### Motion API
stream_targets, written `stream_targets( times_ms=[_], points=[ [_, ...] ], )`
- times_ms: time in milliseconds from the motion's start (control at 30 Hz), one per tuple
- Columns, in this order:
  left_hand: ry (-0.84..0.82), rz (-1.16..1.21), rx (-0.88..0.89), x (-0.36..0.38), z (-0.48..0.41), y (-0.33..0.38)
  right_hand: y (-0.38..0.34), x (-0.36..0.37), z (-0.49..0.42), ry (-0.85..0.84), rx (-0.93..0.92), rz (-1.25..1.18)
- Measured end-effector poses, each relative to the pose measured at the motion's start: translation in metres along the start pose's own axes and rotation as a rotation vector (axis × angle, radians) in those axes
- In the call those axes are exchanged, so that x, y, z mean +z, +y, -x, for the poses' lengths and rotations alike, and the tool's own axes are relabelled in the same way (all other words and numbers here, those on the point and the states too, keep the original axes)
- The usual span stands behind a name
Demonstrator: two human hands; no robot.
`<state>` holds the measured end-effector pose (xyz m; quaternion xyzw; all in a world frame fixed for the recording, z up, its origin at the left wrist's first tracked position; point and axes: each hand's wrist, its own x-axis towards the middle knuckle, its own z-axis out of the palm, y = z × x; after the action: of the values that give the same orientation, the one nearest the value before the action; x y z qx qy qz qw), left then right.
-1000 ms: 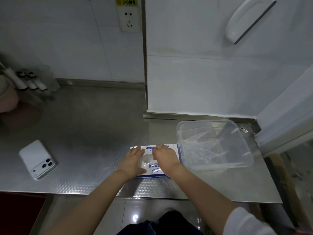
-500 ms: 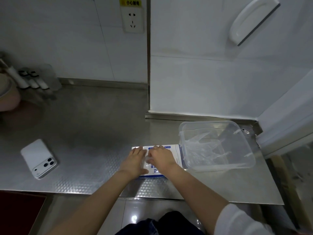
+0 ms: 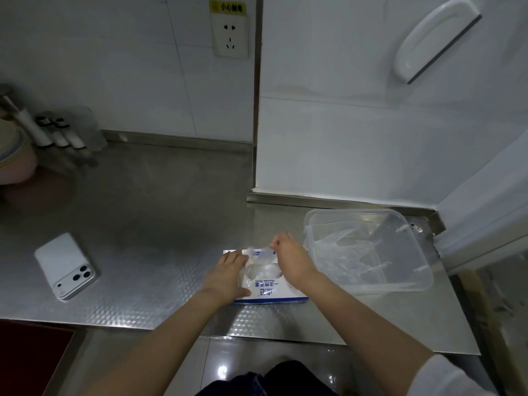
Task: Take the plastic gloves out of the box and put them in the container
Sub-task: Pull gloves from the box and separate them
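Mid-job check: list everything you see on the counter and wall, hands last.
glove box: one, white and blue, near edge of the counter
plastic glove: one, clear, partly out of the box
container: one, clear, right of the box
gloves inside: several, clear, count unclear
smartphone: one, white, counter left, cameras up
utensils: about three, white handles, far left
bowl: one, pink, left edge
wall socket: one, white, wall
handle: one, white, upper right
counter: steel
left hand: flat on box
right hand: pinches glove
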<state>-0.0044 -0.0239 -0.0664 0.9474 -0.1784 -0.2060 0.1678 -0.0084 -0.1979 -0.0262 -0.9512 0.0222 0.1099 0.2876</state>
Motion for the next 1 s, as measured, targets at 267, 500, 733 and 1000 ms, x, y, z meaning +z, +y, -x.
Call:
stream_targets(
  times_ms=[267, 500, 733, 1000],
  points=[
    [-0.011, -0.020, 0.003, -0.004, 0.001, 0.005, -0.013, 0.007, 0.001, -0.095, 0.013, -0.026],
    [-0.025, -0.040, -0.026, -0.004, 0.001, 0.008, -0.017, -0.032, 0.002, 0.051, -0.053, -0.071],
    [-0.035, -0.077, -0.049, -0.006, -0.001, 0.009, -0.005, -0.019, 0.009, -0.158, -0.094, 0.098],
    [-0.046, -0.032, -0.083, -0.001, 0.004, 0.013, -0.017, 0.022, 0.003, -0.051, -0.044, 0.203]
  ],
)
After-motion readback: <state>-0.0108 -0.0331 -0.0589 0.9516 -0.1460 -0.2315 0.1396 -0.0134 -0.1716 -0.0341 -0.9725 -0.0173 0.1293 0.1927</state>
